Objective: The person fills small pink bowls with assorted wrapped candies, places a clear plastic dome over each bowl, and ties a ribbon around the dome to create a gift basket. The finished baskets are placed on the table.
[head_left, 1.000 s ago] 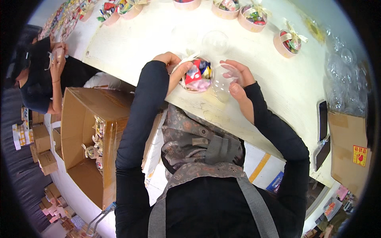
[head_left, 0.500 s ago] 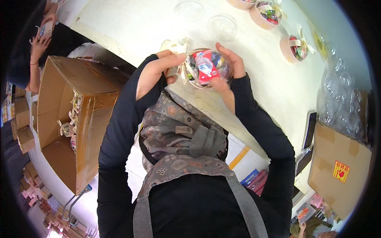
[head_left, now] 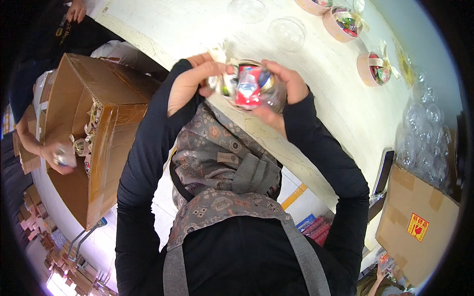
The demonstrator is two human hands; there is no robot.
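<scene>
A round clear container [head_left: 249, 85] packed with red, blue and other coloured wrapped items is held up off the white table [head_left: 316, 98], close to my chest. My left hand [head_left: 190, 81] grips its left side, fingers by a pale ribbon at the rim. My right hand [head_left: 281, 89] cups its right side and underside. Two clear dome lids [head_left: 287, 33] lie on the table just beyond it.
Filled pink-rimmed round containers [head_left: 376, 69] with ribbons stand along the far table edge. A stack of clear domes [head_left: 419, 133] sits at right above a closed cardboard box [head_left: 419, 222]. An open cardboard box [head_left: 94, 128] stands at left, where another person's hand [head_left: 59, 155] holds a small item.
The filled container has come up off the table and toward my chest, with both hands around it. The view has tilted downward.
</scene>
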